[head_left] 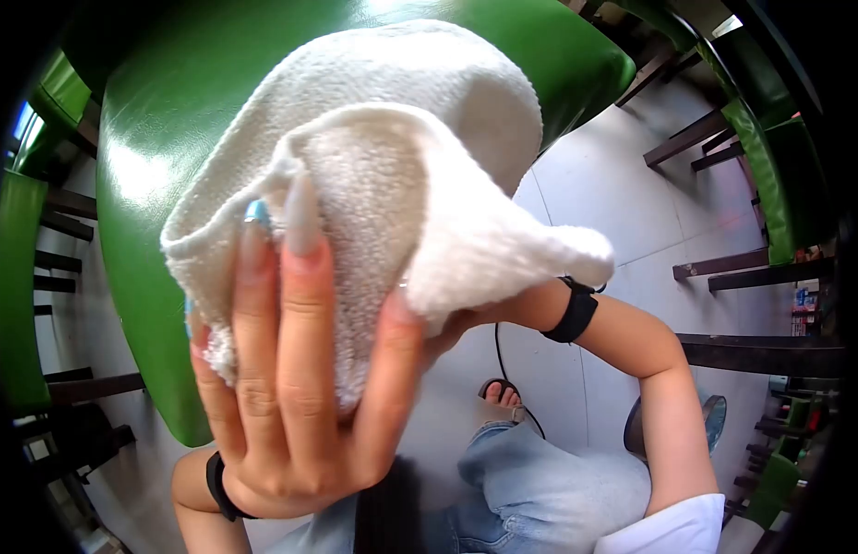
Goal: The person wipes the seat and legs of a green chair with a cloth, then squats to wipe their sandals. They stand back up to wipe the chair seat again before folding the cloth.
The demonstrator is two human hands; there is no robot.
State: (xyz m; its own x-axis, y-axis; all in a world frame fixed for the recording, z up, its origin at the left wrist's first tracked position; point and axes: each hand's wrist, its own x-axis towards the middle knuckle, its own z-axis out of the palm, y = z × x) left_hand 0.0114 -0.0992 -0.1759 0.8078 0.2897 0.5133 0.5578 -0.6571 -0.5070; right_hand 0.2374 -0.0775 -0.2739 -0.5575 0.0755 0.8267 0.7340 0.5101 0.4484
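Observation:
A white textured cloth (pixel 373 185), like a small towel, is bunched and folded in front of me, over a green padded seat. My left hand (pixel 300 397) grips it, its long-nailed fingers spread across the near fold and the thumb pressing on the right side. My right hand (pixel 503 312) reaches in behind the cloth from the right; its fingers are hidden, so their grip does not show. One corner of the cloth sticks out to the right, above my right wrist. Both wrists wear black bands (pixel 572 309).
The shiny green seat (pixel 138 268) fills the upper left. Dark wooden chair legs (pixel 687 143) and green-covered chairs (pixel 761 185) stand on the right, with more green seating (pixel 23 277) at the left. Below are pale floor tiles (pixel 623 203), a thin black cord and a sandalled foot (pixel 501 395).

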